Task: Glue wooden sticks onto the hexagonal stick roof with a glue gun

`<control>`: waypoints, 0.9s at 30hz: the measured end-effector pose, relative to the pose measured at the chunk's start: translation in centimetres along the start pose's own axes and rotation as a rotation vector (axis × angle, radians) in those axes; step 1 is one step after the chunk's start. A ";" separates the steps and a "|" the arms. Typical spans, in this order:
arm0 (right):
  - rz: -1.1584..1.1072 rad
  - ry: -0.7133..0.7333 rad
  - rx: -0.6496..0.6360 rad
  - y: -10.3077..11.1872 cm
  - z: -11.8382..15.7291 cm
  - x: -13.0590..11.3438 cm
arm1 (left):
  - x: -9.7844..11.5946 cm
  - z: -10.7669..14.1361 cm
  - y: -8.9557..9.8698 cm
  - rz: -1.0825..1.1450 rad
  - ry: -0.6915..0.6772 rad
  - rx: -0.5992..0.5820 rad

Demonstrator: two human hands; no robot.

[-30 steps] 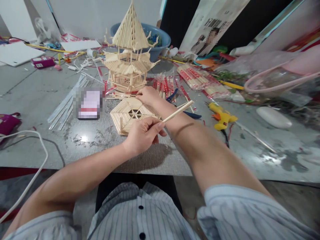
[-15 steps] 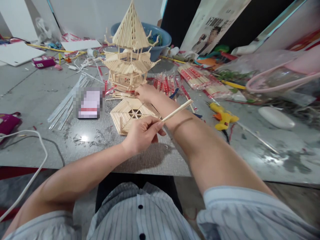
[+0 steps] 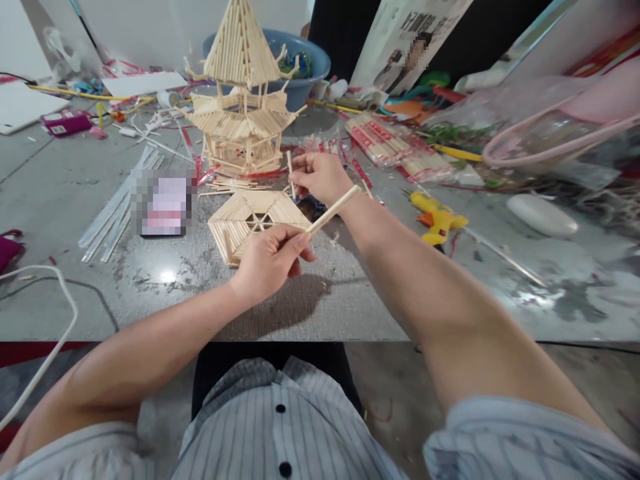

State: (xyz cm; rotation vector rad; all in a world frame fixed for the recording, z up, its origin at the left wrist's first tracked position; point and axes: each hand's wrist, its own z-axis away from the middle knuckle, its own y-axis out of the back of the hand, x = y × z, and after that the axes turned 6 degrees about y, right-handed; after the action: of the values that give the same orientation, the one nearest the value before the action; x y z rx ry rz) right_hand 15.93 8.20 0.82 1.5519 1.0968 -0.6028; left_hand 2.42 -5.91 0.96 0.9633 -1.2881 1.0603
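Note:
Between the thumb and fingers of my left hand (image 3: 273,261) is a pale wooden stick (image 3: 334,209), pointing up to the right across my right forearm. A shorter wooden stick (image 3: 291,171) stands nearly upright in the pinch of my right hand (image 3: 321,176). Partly behind my left hand lies a six-sided wooden stick panel (image 3: 235,220) with a spoked opening; a short stick post (image 3: 227,247) rises at its near left corner. Loose short sticks (image 3: 235,186) lie behind the panel. Farther back stands a tiered stick pagoda (image 3: 240,123) with a pointed roof.
Left of the panel are a phone (image 3: 165,205) and clear glue sticks (image 3: 117,207). A yellow glue gun (image 3: 437,217) and a white mouse-shaped object (image 3: 543,215) lie to the right. Packaged chopsticks (image 3: 383,139) and a blue basin (image 3: 313,57) are at the back.
My right hand has come away from the loose sticks, moving right and toward me, with a short stick now showing in it. The left hand still grips its stick. The view has shifted slightly.

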 end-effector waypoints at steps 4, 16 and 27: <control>-0.411 -0.206 0.042 2.0 4.5 -0.6 | 0.0 -0.2 0.0 0.012 0.021 0.058; -0.682 -0.180 0.048 3.0 8.9 0.5 | -0.8 -1.0 0.3 -0.013 0.068 0.117; -0.696 -0.192 -0.024 2.0 9.9 -0.4 | -1.1 -1.3 0.4 -0.070 0.074 0.183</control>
State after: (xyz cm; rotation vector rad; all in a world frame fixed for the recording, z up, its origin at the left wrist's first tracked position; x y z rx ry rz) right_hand 19.19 -1.22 -0.65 1.0374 1.4857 -1.1706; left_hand 2.36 -4.66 -0.20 1.0885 -1.1032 1.1626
